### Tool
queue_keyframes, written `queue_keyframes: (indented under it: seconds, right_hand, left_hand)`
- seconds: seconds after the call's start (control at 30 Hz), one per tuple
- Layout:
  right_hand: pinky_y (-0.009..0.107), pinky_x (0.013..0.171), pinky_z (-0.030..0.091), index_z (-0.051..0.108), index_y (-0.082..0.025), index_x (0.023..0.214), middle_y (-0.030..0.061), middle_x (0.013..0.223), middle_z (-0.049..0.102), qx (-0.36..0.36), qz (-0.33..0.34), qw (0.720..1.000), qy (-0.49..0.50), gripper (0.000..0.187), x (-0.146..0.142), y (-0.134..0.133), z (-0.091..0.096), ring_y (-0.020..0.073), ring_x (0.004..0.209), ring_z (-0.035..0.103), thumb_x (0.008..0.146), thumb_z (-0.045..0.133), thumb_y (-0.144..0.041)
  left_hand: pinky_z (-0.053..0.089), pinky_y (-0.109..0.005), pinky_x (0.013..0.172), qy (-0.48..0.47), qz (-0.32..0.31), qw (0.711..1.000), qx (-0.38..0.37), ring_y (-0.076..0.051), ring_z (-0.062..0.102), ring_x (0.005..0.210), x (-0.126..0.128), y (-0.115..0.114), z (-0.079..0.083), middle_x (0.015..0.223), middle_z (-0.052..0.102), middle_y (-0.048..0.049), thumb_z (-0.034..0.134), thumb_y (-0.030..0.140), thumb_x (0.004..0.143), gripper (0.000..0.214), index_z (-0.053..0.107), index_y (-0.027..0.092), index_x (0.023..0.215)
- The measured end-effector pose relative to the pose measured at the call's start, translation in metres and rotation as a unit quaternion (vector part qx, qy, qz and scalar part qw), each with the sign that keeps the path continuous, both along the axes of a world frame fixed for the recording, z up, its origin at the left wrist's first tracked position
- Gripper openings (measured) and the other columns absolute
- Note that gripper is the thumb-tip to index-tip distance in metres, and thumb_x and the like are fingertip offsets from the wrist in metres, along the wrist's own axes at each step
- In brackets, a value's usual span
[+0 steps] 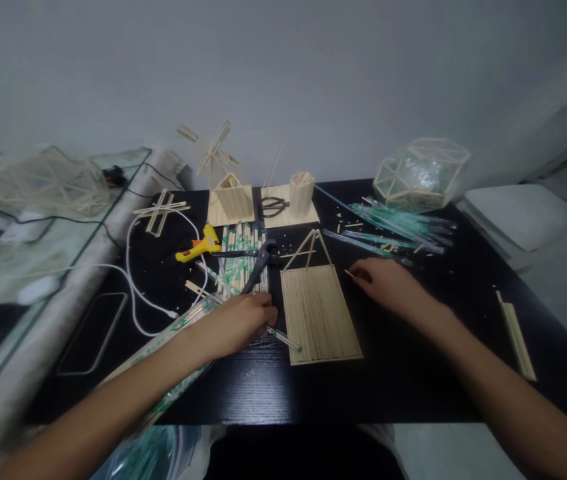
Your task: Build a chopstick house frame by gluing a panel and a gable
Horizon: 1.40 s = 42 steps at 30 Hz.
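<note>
A flat panel of thin wooden sticks (pixel 313 317) lies in front of me, with a triangle of sticks (pixel 315 247) at its far end. My left hand (pixel 246 321) is curled closed just left of the panel, beside the handle of the dark pliers (pixel 262 259). A short green-printed wrapper strip (pixel 284 339) sticks out by its fingers and reaches over the panel; what the fingers hold is hidden. Right of the panel, my right hand (pixel 376 280) pinches a short wooden stick (pixel 348 274), of which only the tip shows.
Wrapped chopsticks (pixel 243 270), a yellow glue gun (pixel 199 245) and a white cable (pixel 131 267) lie left. Behind stand a stick windmill (pixel 233 200) and a stick cup (pixel 302 193). Plastic wrappers (pixel 403 223) and a geometric stick frame (pixel 421 173) are at right.
</note>
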State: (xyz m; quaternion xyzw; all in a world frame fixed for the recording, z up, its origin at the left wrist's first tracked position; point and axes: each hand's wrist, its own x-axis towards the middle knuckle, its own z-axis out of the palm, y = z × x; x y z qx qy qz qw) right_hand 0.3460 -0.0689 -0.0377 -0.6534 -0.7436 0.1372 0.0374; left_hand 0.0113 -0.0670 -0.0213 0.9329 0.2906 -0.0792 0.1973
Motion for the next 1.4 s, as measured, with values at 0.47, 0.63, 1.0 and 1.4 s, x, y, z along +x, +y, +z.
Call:
queue_keyframes:
  seconds: [0.47,0.63,1.0,1.4]
  right_hand:
    - [0.030,0.073,0.059,0.077,-0.028,0.111,-0.0002,0.091,0.079,-0.081,0.132,0.897,0.414,0.043,-0.049,-0.073,0.046,0.0181,0.078,0.073,0.075,0.092,-0.045]
    - [0.032,0.060,0.060,0.079,-0.028,0.081,0.0017,0.073,0.079,0.029,-0.017,0.910,0.414,0.014,-0.049,-0.076,0.038,0.0199,0.062,0.073,0.087,0.077,-0.040]
    - [0.033,0.051,0.060,0.077,-0.024,0.078,0.0030,0.060,0.074,-0.011,-0.145,0.798,0.584,0.024,-0.075,-0.086,0.017,0.0195,0.051,0.069,0.079,0.084,-0.047]
    - [0.034,0.058,0.058,0.084,-0.024,0.100,0.0023,0.062,0.067,0.041,-0.126,0.772,0.621,0.037,-0.072,-0.091,0.005,0.0182,0.057,0.064,0.098,0.064,-0.056]
  left_hand:
    - [0.047,-0.031,0.072,-0.188,-0.034,0.981,0.038,-0.019,0.068,0.085,0.030,-0.028,0.019,0.101,0.071,-0.0038,0.049,0.021,0.107,0.015,0.061,0.022,0.116]
    - [0.048,-0.030,0.066,-0.195,0.036,0.980,0.006,-0.019,0.071,0.081,0.034,-0.031,0.012,0.098,0.071,-0.0059,0.042,0.036,0.111,0.026,0.062,0.019,0.111]
    - [0.050,-0.028,0.070,-0.217,0.072,0.973,-0.027,-0.018,0.071,0.079,0.020,-0.034,-0.001,0.090,0.071,-0.0040,0.037,0.034,0.112,0.030,0.063,0.020,0.104]
    - [0.052,-0.028,0.072,-0.238,0.102,0.962,-0.084,-0.017,0.070,0.081,0.022,-0.037,-0.001,0.090,0.071,-0.0035,0.042,0.038,0.111,0.030,0.065,0.020,0.102]
